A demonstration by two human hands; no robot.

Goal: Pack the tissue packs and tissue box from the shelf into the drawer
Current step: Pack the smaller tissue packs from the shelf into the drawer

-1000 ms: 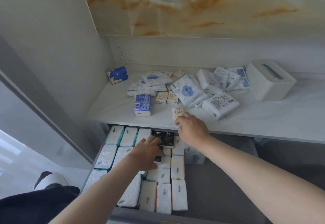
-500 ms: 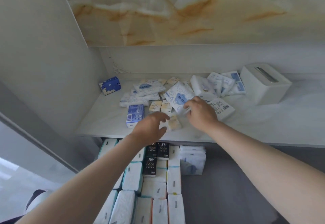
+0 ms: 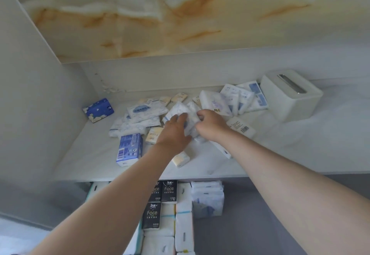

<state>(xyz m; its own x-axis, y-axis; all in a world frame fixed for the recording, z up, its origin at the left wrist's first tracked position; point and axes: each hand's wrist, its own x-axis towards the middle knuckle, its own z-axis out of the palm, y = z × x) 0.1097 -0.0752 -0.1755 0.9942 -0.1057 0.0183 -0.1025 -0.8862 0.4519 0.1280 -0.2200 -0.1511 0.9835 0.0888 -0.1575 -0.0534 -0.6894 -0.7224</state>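
Several tissue packs lie scattered on the white shelf. Both hands meet at a white pack with blue print in the middle of the pile. My left hand lies flat on it and my right hand curls around its right side. A blue pack stands at the front left, a dark blue one at the back left, and a cream pack lies near the shelf edge. The white tissue box stands at the back right. Below, the open drawer holds rows of white packs and three black packs.
A grey wall panel closes the shelf on the left. A marbled panel hangs over the back. The drawer's right half shows bare grey floor. A barcoded white pack lies right of my right hand.
Both hands have left the drawer and shelf edge and moved back into the pile, closing in on the white and blue pack. The view has tilted up.
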